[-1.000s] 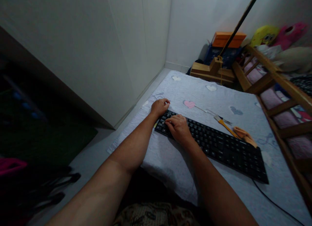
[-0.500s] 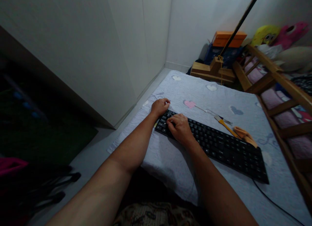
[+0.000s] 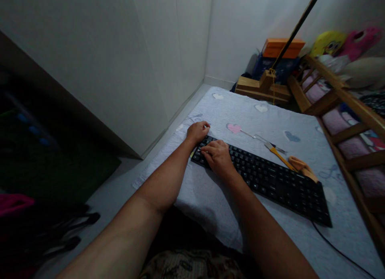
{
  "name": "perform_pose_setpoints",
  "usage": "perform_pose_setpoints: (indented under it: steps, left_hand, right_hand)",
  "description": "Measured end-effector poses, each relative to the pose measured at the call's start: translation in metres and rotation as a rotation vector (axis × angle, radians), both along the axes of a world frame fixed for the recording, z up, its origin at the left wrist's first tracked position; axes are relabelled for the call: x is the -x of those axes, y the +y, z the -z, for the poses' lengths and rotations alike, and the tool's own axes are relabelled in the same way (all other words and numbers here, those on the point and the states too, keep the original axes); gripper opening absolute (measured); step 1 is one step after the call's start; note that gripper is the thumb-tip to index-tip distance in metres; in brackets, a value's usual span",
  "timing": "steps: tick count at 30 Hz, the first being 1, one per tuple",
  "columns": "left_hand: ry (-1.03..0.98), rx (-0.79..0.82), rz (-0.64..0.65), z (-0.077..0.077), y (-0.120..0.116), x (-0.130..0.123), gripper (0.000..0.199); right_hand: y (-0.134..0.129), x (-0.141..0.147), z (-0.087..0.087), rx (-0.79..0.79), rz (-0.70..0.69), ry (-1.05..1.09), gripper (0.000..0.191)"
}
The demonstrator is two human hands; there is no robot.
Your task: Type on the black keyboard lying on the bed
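Observation:
A black keyboard lies slantwise on the cloth-covered table, its cable leaving the near right edge. My left hand rests at the keyboard's far left corner, fingers curled; whether it grips anything there is hidden. Over the left keys is my right hand, thumb and fingers pinched around something small and thin that I cannot make out. Behind the keyboard lie a brush with a yellow handle, a thin metal tool and a folded orange-brown cloth.
The table's cloth is pale with hearts. A wooden stand holding a dark pole is beyond the table, near an orange box. A wooden bed rail runs along the right. A pale cabinet rises at left.
My right hand has shifted slightly left over the keys, its thumb and fingers closer together. My left hand has stayed in place.

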State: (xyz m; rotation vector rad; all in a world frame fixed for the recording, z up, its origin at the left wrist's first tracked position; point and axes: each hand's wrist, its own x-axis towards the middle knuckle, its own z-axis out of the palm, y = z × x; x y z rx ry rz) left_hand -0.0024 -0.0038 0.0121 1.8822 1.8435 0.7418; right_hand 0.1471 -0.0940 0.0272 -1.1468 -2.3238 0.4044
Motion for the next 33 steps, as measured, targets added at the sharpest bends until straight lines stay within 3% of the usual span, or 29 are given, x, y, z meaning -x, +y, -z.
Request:
perform_pose_setpoints:
  steps: [33]
  left_hand:
    - [-0.008, 0.003, -0.010, -0.0006, -0.0006, -0.0007, 0.028]
  right_hand:
    - [0.0013, 0.0051, 0.0055, -0.040, -0.018, -0.001, 0.016]
